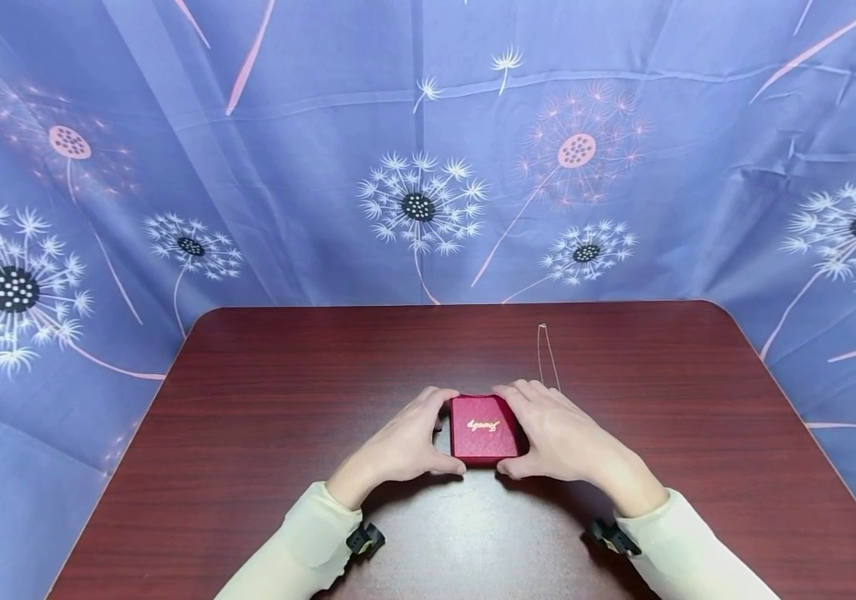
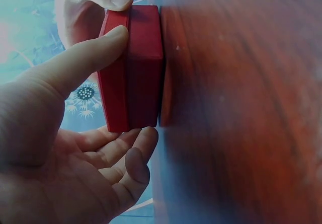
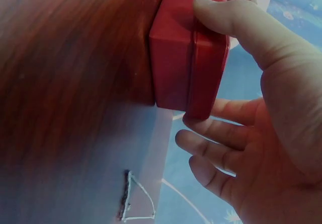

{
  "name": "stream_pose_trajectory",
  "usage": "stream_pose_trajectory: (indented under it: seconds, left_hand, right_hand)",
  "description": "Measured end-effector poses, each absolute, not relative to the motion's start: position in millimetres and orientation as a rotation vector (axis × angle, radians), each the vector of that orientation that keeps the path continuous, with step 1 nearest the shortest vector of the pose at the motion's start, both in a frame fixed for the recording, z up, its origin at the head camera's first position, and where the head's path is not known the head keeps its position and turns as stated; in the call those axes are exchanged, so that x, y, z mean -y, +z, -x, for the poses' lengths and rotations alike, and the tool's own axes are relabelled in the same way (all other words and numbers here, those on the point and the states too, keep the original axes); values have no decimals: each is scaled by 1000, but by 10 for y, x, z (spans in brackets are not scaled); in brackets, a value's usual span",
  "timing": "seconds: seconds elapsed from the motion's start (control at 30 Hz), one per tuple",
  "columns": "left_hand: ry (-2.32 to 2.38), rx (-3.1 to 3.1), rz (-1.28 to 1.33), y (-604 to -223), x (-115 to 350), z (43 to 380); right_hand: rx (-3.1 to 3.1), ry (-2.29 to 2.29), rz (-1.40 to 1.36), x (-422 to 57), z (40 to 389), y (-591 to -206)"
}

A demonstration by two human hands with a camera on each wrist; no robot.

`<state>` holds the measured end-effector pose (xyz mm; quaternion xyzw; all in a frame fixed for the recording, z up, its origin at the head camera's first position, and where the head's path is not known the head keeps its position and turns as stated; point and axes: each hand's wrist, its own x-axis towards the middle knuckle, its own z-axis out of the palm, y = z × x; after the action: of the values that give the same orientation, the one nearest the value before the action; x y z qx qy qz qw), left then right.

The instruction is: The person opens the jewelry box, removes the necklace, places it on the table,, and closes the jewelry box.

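A small red jewelry box point(image 1: 483, 433) with gold lettering on its lid sits on the table between both hands. My left hand point(image 1: 407, 437) grips its left side, thumb at the near face and fingertips at the far edge. On the other side my right hand point(image 1: 558, 429) holds the box the same way. In the left wrist view, the left thumb point(image 2: 113, 40) presses beside the seam where lid and base meet. The right thumb point(image 3: 211, 13) lies on the lid's side in the right wrist view. The lid is on, hiding the inside.
A thin necklace chain point(image 1: 543, 327) lies on the table beyond the right hand, partly hidden by it. The dark red wooden table point(image 1: 285, 375) backs onto a blue curtain point(image 1: 307, 167) with dandelion prints. Black straps point(image 1: 364, 540) sit at the wrists.
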<state>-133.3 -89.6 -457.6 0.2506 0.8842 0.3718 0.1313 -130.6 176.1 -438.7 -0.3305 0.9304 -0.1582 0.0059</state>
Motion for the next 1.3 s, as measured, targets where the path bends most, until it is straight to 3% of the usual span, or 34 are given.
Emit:
stream_pose_trajectory:
  seconds: [1.3]
  left_hand:
    - [1009,-2587,-742,-4579,859,1338]
  right_hand:
    - [-2903,-513,1046,-1820,1325,-4501]
